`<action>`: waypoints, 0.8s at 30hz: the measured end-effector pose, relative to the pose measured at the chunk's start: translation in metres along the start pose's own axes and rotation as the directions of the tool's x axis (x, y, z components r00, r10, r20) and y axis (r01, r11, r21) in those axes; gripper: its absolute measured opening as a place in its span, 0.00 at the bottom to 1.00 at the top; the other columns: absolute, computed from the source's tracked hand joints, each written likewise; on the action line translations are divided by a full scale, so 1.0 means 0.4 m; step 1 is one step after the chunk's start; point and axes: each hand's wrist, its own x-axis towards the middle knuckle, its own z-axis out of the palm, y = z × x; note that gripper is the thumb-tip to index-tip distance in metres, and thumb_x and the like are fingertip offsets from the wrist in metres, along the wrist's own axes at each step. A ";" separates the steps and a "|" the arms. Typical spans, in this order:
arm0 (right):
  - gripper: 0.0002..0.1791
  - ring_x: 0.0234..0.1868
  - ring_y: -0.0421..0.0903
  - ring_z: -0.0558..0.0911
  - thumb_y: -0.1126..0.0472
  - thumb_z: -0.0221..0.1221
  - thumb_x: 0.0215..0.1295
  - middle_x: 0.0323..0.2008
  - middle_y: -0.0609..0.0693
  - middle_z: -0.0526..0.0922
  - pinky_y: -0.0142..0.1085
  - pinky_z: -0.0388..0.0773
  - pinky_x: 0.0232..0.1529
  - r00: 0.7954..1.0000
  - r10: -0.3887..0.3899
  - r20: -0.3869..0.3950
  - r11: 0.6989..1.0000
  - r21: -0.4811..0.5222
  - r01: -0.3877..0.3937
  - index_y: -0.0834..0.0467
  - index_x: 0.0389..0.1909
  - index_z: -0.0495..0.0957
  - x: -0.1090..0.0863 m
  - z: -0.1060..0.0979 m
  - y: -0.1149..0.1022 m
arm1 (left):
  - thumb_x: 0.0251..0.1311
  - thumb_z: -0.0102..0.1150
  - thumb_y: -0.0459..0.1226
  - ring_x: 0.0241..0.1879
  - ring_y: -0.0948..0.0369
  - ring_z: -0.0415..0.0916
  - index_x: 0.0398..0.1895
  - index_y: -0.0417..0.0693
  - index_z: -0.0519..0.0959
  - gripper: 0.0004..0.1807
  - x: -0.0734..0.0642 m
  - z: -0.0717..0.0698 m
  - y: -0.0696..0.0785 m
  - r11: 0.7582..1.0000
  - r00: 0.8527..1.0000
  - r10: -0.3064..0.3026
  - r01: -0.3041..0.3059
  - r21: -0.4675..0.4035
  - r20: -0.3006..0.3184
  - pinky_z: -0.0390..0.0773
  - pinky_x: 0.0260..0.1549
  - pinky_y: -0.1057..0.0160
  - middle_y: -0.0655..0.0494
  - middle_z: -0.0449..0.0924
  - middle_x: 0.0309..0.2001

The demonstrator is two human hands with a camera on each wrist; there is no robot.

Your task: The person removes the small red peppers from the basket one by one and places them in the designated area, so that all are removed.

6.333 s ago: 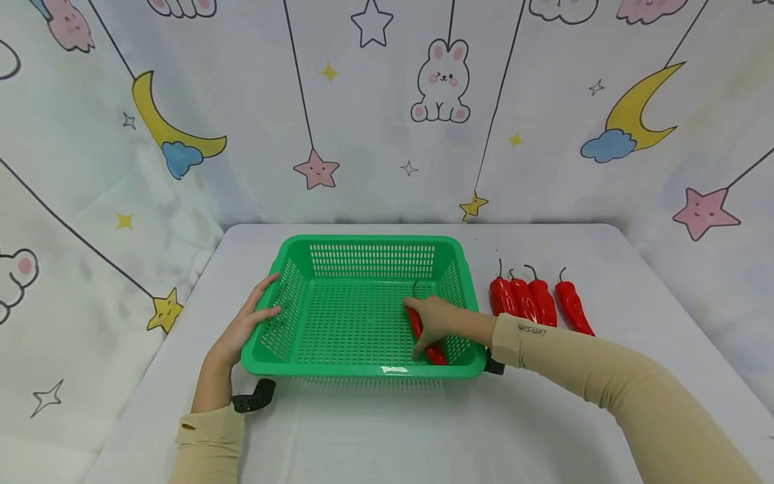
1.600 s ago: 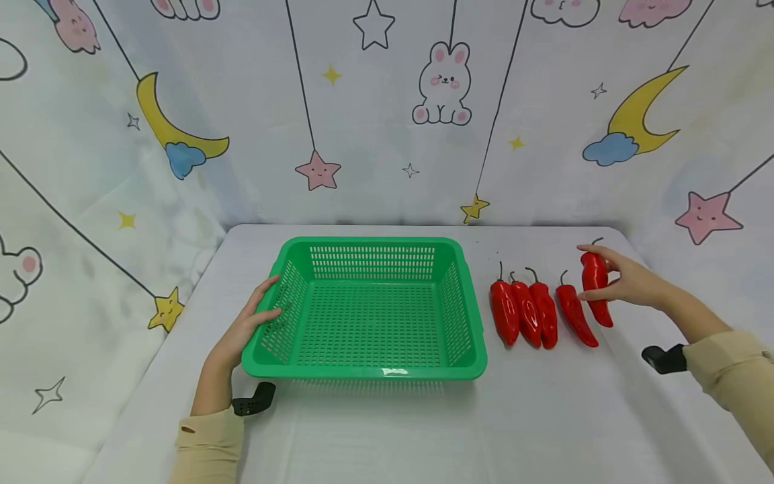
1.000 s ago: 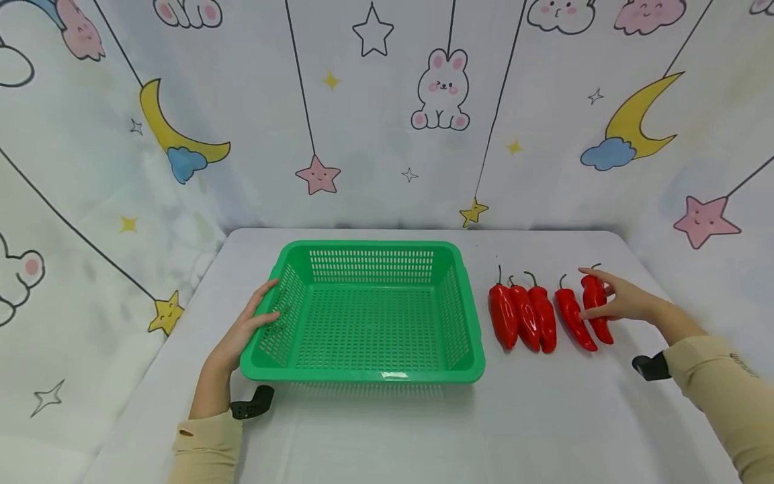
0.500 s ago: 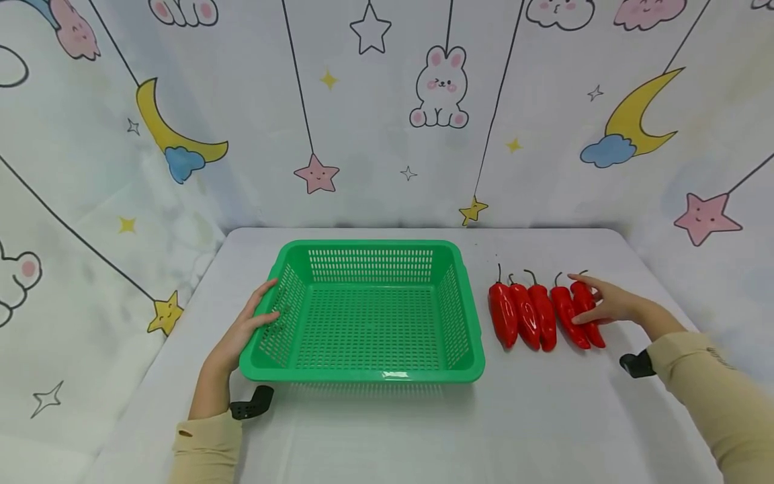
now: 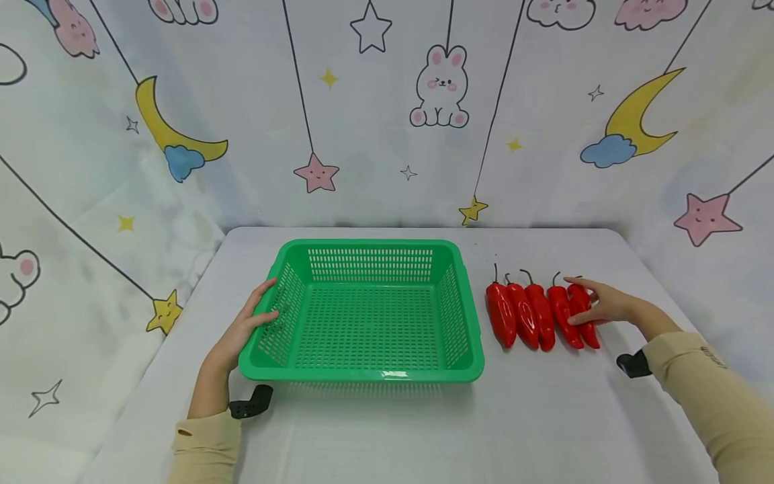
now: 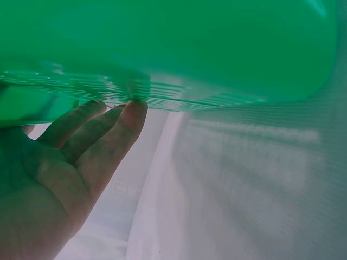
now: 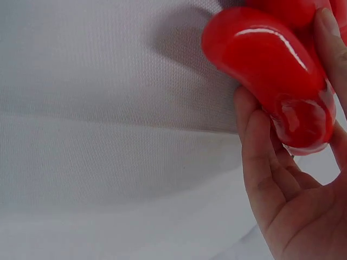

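Note:
In the head view a green plastic basket (image 5: 363,375) stands on the table with nothing in it. My left hand (image 5: 232,339) holds its left rim, thumb over the edge; the left wrist view shows the fingers (image 6: 111,146) against the slatted outer wall. Right of the basket, several red chili peppers (image 5: 523,316) lie in a row, stems pointing away. My right hand (image 5: 611,306) grips the rightmost chili pepper (image 5: 582,299), partly hidden under it. In the right wrist view the fingers curl round this pepper (image 7: 271,59) and the thumb touches the neighbouring pepper.
A white cloth covers the table (image 5: 387,437). Behind it hangs a curtain (image 5: 375,134) printed with stars, moons and a rabbit. A black wrist camera (image 5: 633,365) sits on the right wrist, another black camera (image 5: 252,402) on the left.
The chili pepper in my right hand was inside the basket, then over the table's right side. It has come down and slid left against the neighbouring pepper. My left hand has stayed put.

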 end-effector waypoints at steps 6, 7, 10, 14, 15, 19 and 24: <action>0.56 0.53 0.72 0.60 0.53 0.69 0.47 0.55 0.78 0.54 0.46 0.77 0.37 1.000 -0.008 0.013 1.000 0.001 0.008 0.66 0.69 0.42 -0.001 0.004 -0.005 | 0.67 0.43 0.39 0.60 0.43 0.49 0.72 0.60 0.41 0.35 -0.002 0.001 0.003 1.000 1.000 -0.004 0.004 -0.003 0.002 0.70 0.42 0.56 0.48 0.31 0.70; 0.56 0.53 0.72 0.59 0.52 0.69 0.47 0.55 0.78 0.53 0.46 0.77 0.37 1.000 -0.009 0.013 1.000 -0.002 0.009 0.66 0.69 0.42 -0.002 0.005 -0.006 | 0.67 0.43 0.39 0.60 0.43 0.49 0.72 0.60 0.41 0.35 -0.003 0.002 0.004 1.000 1.000 -0.004 0.004 -0.002 0.002 0.70 0.42 0.56 0.48 0.31 0.70; 0.56 0.53 0.73 0.58 0.52 0.68 0.48 0.56 0.78 0.52 0.47 0.77 0.37 1.000 -0.010 0.004 1.000 -0.015 0.010 0.67 0.68 0.42 -0.004 0.006 -0.005 | 0.67 0.43 0.39 0.60 0.43 0.49 0.72 0.60 0.41 0.35 -0.003 0.002 0.004 1.000 1.000 -0.002 0.002 -0.003 0.003 0.70 0.42 0.56 0.48 0.31 0.71; 0.56 0.53 0.74 0.57 0.52 0.68 0.48 0.56 0.78 0.51 0.48 0.77 0.37 1.000 -0.008 -0.010 1.000 -0.027 0.008 0.67 0.68 0.41 -0.010 0.005 -0.007 | 0.67 0.43 0.39 0.61 0.43 0.48 0.72 0.60 0.41 0.35 -0.003 0.001 0.005 1.000 1.000 0.001 -0.001 0.003 0.002 0.69 0.42 0.56 0.48 0.31 0.71; 0.57 0.53 0.74 0.57 0.52 0.68 0.48 0.56 0.78 0.50 0.49 0.77 0.37 1.000 -0.008 -0.014 1.000 -0.029 0.008 0.67 0.68 0.41 -0.013 0.005 -0.008 | 0.67 0.43 0.39 0.61 0.43 0.47 0.72 0.60 0.41 0.35 -0.002 0.001 0.005 1.000 1.000 0.002 -0.002 0.005 0.001 0.69 0.43 0.56 0.48 0.31 0.71; 0.56 0.54 0.74 0.55 0.51 0.67 0.49 0.56 0.78 0.50 0.51 0.76 0.37 0.999 -0.009 -0.031 1.000 -0.026 0.008 0.67 0.68 0.41 -0.020 0.007 -0.009 | 0.67 0.43 0.39 0.62 0.43 0.46 0.72 0.60 0.41 0.35 -0.001 0.000 0.006 1.000 1.000 -0.001 0.001 0.012 -0.002 0.68 0.44 0.55 0.49 0.31 0.71; 0.57 0.54 0.74 0.55 0.48 0.67 0.48 0.56 0.77 0.52 0.50 0.76 0.37 0.998 -0.002 -0.057 0.999 -0.046 -0.001 0.67 0.68 0.42 -0.025 0.011 0.000 | 0.67 0.43 0.39 0.60 0.43 0.48 0.72 0.61 0.41 0.35 -0.002 -0.002 0.007 1.000 1.000 -0.008 0.008 0.011 0.007 0.69 0.42 0.55 0.48 0.31 0.71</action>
